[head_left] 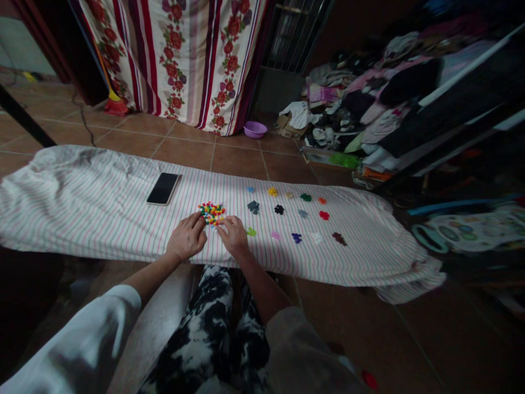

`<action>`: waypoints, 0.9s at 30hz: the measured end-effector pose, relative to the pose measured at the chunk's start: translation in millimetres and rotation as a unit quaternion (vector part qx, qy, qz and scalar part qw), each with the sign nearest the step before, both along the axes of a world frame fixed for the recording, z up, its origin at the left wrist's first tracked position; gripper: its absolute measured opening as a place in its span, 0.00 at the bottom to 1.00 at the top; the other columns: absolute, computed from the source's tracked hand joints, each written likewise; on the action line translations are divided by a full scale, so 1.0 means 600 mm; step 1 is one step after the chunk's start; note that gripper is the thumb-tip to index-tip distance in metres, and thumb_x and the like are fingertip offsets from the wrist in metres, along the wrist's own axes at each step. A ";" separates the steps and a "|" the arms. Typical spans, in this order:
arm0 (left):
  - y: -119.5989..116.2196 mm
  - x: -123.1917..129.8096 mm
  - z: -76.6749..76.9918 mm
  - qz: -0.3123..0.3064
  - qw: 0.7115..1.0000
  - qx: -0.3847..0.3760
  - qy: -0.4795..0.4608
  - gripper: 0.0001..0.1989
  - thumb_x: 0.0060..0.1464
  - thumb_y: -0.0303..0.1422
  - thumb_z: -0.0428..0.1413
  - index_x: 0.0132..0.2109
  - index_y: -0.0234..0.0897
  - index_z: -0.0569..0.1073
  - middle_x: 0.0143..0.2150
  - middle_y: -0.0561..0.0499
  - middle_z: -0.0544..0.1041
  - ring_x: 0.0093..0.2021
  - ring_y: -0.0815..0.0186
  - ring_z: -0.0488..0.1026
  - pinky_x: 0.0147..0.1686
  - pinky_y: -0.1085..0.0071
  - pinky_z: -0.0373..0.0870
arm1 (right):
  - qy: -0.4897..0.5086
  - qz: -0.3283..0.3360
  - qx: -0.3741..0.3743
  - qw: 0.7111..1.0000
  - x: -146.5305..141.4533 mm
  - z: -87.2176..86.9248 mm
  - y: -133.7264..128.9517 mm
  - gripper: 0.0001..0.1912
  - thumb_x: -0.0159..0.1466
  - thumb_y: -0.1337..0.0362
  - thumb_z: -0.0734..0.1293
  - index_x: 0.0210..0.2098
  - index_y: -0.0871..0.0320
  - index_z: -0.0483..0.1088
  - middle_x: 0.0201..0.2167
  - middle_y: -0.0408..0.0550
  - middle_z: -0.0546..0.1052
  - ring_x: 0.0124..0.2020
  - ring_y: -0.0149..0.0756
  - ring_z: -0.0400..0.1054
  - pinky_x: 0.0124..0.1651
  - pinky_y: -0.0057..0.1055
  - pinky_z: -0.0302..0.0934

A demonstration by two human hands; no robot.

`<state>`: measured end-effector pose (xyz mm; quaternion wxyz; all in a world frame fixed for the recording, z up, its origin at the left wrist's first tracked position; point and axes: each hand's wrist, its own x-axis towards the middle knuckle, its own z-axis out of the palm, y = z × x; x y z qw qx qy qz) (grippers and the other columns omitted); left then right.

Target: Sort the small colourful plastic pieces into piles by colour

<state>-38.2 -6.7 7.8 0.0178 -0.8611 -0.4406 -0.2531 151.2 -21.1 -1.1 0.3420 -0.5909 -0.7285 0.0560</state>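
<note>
A mixed pile of tiny coloured pieces [211,210], too small to name exactly, lies on the striped cloth. My left hand [187,236] rests at the pile's left edge, its fingers stretched out over the cloth. At the lower right edge is my right hand [233,234], thumb and forefinger drawn together at the pieces; what sits between them is too small to make out. Sorted by colour, several small heaps spread to the right, among them light green [251,232], dark grey [253,207], black [279,209], yellow [273,191], red [324,215] and brown [339,238].
A phone [163,189] lies on the cloth left of the pile. The striped cloth [102,219] covers a long, narrow surface before my knees. Beyond it are a purple basin [255,129], a floral curtain [176,60], a broom [116,104] and heaped clothes [369,98].
</note>
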 end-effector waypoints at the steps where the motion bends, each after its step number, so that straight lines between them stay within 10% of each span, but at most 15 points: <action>1: 0.000 0.000 0.000 -0.001 1.000 -0.001 -0.002 0.18 0.57 0.31 0.47 0.54 0.35 0.68 0.60 0.37 0.68 0.59 0.53 0.67 0.56 0.54 0.66 | -0.003 0.000 0.000 1.000 0.000 -0.001 0.001 0.07 0.65 0.61 0.65 0.41 0.54 0.74 0.40 0.50 0.71 0.45 0.41 0.65 0.50 0.37 0.62; 27: 0.001 0.000 0.000 -0.001 1.000 0.009 0.001 0.17 0.57 0.30 0.47 0.53 0.33 0.68 0.59 0.36 0.68 0.59 0.54 0.67 0.56 0.56 0.67 | 0.148 -0.042 0.014 0.988 0.004 -0.021 0.009 0.05 0.61 0.67 0.61 0.34 0.56 0.68 0.29 0.44 0.72 0.29 0.33 0.67 0.36 0.29 0.64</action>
